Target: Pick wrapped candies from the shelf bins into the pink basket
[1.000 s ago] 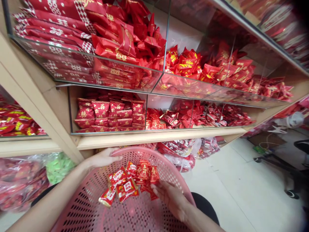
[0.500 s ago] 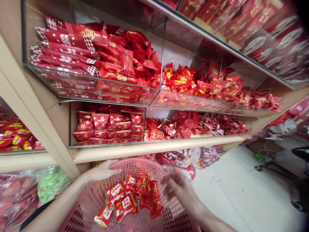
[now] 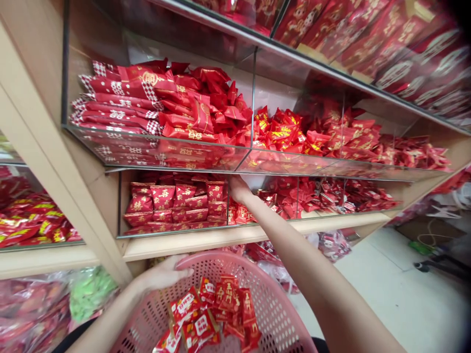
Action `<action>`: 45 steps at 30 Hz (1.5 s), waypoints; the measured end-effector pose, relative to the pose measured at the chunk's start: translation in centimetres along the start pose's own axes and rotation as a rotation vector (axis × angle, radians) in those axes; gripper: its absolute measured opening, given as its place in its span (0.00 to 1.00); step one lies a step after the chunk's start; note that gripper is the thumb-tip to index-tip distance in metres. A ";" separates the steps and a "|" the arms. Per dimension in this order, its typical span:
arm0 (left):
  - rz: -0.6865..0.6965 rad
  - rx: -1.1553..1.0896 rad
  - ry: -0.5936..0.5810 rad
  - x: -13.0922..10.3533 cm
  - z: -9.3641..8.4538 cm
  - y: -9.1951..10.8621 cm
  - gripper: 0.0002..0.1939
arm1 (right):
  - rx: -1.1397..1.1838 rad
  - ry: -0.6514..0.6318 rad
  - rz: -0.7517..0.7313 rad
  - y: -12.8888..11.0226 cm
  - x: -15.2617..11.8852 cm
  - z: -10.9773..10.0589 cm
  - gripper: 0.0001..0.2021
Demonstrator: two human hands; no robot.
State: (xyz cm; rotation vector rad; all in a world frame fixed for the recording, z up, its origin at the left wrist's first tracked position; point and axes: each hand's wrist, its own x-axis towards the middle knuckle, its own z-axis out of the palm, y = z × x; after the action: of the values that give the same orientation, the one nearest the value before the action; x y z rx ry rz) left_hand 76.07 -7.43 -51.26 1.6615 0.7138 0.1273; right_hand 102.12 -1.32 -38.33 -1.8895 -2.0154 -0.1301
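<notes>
A pink perforated basket (image 3: 281, 304) holds several red packets (image 3: 200, 328) with white or gold print. My left hand (image 3: 171, 274) grips the basket's rim at its upper left, thumb over the edge. Up on the lower shelf, my right hand (image 3: 238, 190) reaches into the compartment just right of the stacked dark red packets (image 3: 164, 196). Its fingers are hidden inside, behind the shelf front, so what they touch does not show. Small red packets (image 3: 243, 214) lie below that hand.
Above, a glass-fronted shelf (image 3: 235, 159) holds piles of red packets, split by clear dividers. A wooden ledge (image 3: 206, 241) runs below the lower compartments. Bagged goods (image 3: 33, 304) lie at lower left; a wheeled chair base (image 3: 441, 264) stands on the floor at right.
My right hand has moved from over the basket up into the lower shelf compartment. The shelves and basket sit slightly lower and further right in view. My left hand stays on the rim.
</notes>
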 end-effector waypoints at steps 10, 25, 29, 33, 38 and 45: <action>0.027 -0.040 -0.022 -0.1 0.1 0.3 0.29 | 0.112 0.269 0.172 1.2 -1.9 -1.6 0.13; -0.013 0.026 -0.011 -0.2 0.2 0.9 0.29 | 1.048 0.254 0.322 1.1 -17.4 -3.9 0.12; -0.048 0.026 -0.016 -0.3 0.3 1.5 0.30 | 1.087 0.139 0.337 0.9 -20.0 -2.0 0.11; -0.072 0.030 -0.022 -0.4 0.4 2.1 0.30 | 1.004 -0.070 0.237 1.1 -21.4 -0.4 0.11; -0.078 0.044 -0.022 -0.1 0.5 2.0 0.29 | 0.768 -0.363 0.203 0.5 -22.3 0.5 0.07; -0.060 0.075 -0.008 -0.3 0.6 2.3 0.29 | 0.384 -0.460 0.108 -0.6 -22.4 2.6 0.08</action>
State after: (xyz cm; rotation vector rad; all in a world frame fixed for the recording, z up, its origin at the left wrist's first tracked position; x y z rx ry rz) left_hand 76.96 -8.21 -49.19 1.7094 0.7697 0.0508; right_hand 101.67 -21.70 -48.03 -1.8828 -2.0111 0.7291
